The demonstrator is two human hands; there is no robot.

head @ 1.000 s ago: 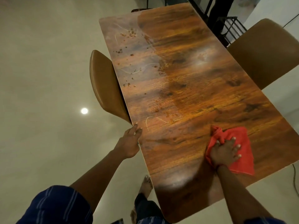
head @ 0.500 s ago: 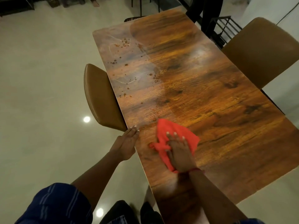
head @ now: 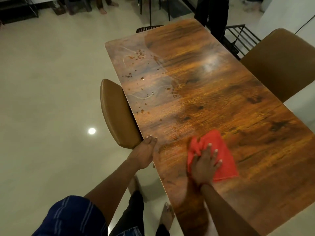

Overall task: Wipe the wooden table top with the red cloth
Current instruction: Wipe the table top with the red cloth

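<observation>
Head view, looking down along a long wooden counter [head: 213,103] with a glossy, dark-grained top.

Right hand [head: 203,167]: flat, palm down, fingers spread, pressing on the red cloth [head: 221,150]. No pinch; the cloth is pinned under the palm and fingers. The cloth lies crumpled on the near part of the counter top, bunched at its left side, flatter on the right, with its far and right edges showing past the fingertips.

Left hand [head: 144,154]: on the counter's left edge, fingers held together and pointing away, their tips resting on the top. It touches the edge just beside the near corner of a brown padded chair [head: 117,114], which is pushed in against the counter's left side. Whether the hand also touches the chair cannot be told.

Far left part of the counter top: scattered brown droplets [head: 139,54] and pale curved smears, lying under a hazy sheen. These are well apart from the cloth. A second brown chair [head: 281,65] stands at the right side.

A blue striped sleeve [head: 68,217] shows at the lower left. The person's bare feet [head: 167,217] are on the pale tiled floor [head: 42,99], below the near edge. A ceiling light reflects as a bright spot on the floor at left. Other people's legs stand at the far end of the room.
</observation>
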